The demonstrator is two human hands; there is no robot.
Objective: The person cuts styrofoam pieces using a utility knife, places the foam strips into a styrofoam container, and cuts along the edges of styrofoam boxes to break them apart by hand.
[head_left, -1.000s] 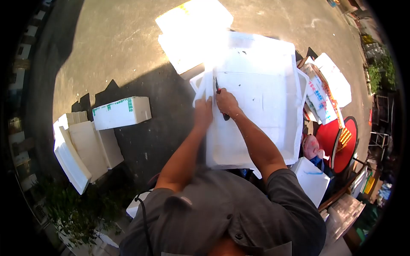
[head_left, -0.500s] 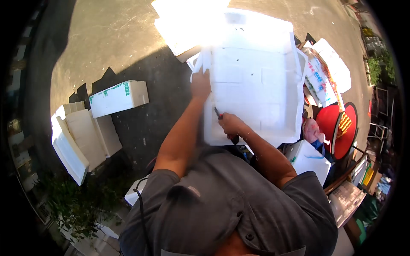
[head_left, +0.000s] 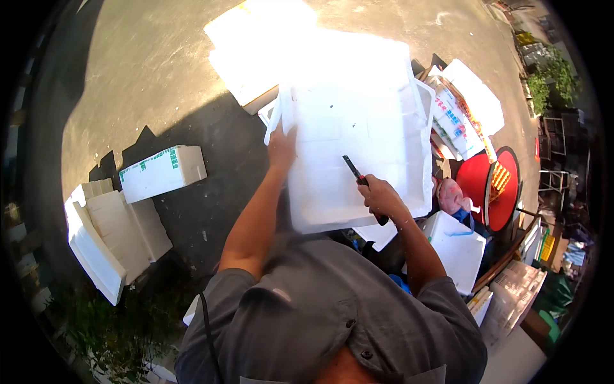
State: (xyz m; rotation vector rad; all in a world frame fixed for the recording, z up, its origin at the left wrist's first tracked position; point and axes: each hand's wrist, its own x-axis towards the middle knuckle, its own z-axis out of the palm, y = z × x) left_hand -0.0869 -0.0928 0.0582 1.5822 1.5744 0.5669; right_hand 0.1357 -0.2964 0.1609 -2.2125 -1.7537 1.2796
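Shallow, open-topped white rectangular foam box (head_left: 358,144) directly in front of my wearer's torso, open side up. Its far end is washed out by sunlight; the near end reads clearer, faintly panelled inside, with small dark specks on the floor. White foam edges jut out under its left and right sides; I can't tell whether they are one piece or two. What carries it is hidden from me.

Left hand (head_left: 281,150): fingers closed on the box's left rim, with just the foam wall between thumb and fingers. Right hand (head_left: 382,197): fingers wrapped round the handle of a slim black-and-red knife (head_left: 362,180), blade pointing away and leftward over the near part of the box. I can't tell whether the blade touches foam.

My count: one knife; one box between the hands; two clear specks inside it; on the ground at left, one white oblong foam box with green print (head_left: 165,173), just beside leaning cream-white foam pieces (head_left: 118,233). At right, one pink plastic bag (head_left: 453,195), near a red round panel with a dark rim (head_left: 507,208).
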